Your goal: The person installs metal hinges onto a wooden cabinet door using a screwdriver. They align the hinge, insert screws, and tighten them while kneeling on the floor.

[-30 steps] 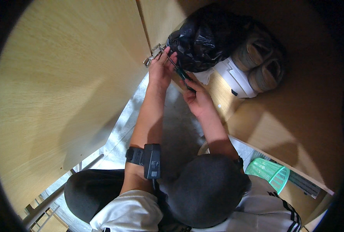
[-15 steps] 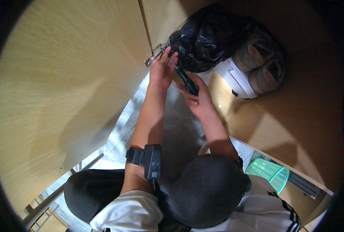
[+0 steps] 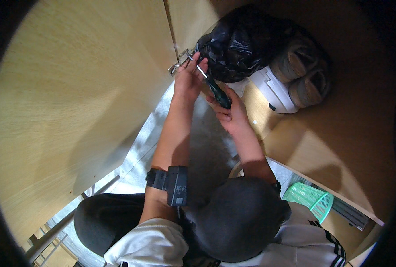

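Note:
My left hand (image 3: 188,80) is raised to a metal hinge (image 3: 183,54) at the edge of the wooden door (image 3: 64,102), its fingers closed around the thin shaft of a screwdriver (image 3: 218,93) near the tip. My right hand (image 3: 232,113) grips the screwdriver's dark green handle from lower right, with the shaft slanting up-left to the hinge. The tip's exact contact is too small to tell. Just right of the hinge is a black plastic bag (image 3: 236,40) on the cabinet's wooden bottom (image 3: 260,131).
A pair of worn shoes (image 3: 302,91) sits on a white box (image 3: 273,93) inside the cabinet. A green plastic basket (image 3: 307,198) lies below at right. Tiled floor (image 3: 160,113) shows between door and cabinet. A metal bar (image 3: 55,231) runs at lower left. My knee (image 3: 104,218) is bent beside it.
Both my hands and the screwdriver have shifted slightly right. My right hand has shifted its grip lower on the handle since a second ago, uncovering more of it.

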Demonstrator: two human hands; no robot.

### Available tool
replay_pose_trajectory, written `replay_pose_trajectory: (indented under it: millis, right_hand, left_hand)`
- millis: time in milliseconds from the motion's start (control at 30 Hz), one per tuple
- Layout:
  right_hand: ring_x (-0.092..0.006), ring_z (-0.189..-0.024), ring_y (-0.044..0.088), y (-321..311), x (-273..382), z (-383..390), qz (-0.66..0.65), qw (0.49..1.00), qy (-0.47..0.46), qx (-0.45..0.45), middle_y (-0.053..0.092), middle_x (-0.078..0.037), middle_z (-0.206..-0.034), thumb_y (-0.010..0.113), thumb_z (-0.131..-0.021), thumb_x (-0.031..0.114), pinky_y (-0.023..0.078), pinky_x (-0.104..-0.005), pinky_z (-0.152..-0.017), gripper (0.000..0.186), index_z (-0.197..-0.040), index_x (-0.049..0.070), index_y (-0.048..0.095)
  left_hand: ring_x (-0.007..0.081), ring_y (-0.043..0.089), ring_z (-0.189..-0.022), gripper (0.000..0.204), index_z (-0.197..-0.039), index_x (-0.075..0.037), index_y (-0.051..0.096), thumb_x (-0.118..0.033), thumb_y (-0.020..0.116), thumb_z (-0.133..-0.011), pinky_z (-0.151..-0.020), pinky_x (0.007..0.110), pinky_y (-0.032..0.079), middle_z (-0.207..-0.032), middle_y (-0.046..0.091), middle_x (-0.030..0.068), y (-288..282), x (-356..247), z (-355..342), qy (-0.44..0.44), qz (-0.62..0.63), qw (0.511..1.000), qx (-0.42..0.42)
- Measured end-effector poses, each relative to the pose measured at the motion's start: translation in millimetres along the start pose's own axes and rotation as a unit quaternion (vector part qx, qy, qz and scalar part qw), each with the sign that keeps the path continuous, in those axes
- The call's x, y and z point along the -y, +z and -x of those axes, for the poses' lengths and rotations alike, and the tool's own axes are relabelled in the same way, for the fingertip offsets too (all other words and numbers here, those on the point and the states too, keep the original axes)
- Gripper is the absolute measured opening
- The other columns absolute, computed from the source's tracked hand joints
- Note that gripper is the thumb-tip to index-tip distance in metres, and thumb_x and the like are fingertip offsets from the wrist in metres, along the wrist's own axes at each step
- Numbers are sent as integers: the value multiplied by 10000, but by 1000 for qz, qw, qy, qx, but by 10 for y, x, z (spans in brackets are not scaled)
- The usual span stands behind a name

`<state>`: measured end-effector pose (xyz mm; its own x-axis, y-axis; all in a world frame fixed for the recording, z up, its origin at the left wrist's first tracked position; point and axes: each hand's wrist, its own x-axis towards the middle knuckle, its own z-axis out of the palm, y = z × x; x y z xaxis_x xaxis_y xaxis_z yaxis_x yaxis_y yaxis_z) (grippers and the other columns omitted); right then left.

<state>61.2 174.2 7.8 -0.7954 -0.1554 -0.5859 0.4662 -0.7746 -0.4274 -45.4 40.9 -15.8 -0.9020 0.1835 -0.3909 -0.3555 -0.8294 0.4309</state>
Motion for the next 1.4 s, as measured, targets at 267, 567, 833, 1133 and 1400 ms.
replay_pose_trajectory:
  millis: [267,567,833,1133,1400]
  right_hand:
    - [-15,-481,344,31,-149,-85,105,980,-138,-93,630,-45,-927,606,-891,177,253,-145,-411,332,-1207,88,553]
    - [-27,-463,336,-2,-111,-83,63,992,-77,-81,637,-63,-955,580,-901,176,247,-143,-401,297,-1189,108,557]
    - [-29,-516,394,-64,-10,-70,-10,1000,-5,-1,640,-43,-953,579,-896,142,279,-156,-435,310,-1205,131,560]
    - [-23,-574,422,26,-109,-56,124,976,-153,-95,636,-36,-941,577,-899,133,298,-155,-472,301,-1197,110,553]
    - [-34,-575,406,-121,13,-55,6,999,-38,4,613,17,-894,673,-812,98,284,-179,-490,345,-1143,142,584]
  left_hand:
    - [244,598,-1034,348,-1223,12,502,-235,416,-994,-903,358,511,-1156,607,94,86,-40,17,4,16,1000,-19]
    - [273,605,-1013,297,-1133,-13,515,-251,409,-991,-911,373,502,-1139,623,113,95,-45,-85,-12,90,995,-41]
    - [251,628,-892,238,-1136,-53,494,-160,483,-923,-754,340,525,-1047,625,109,50,146,159,97,-34,991,-91]
    - [177,634,-683,420,-1337,-58,391,-49,438,-919,-550,259,504,-1025,629,126,106,235,245,214,-158,959,-97]
    - [181,635,-658,497,-1384,-42,290,-33,421,-904,-523,259,489,-1058,632,119,202,159,194,172,-202,961,-77]
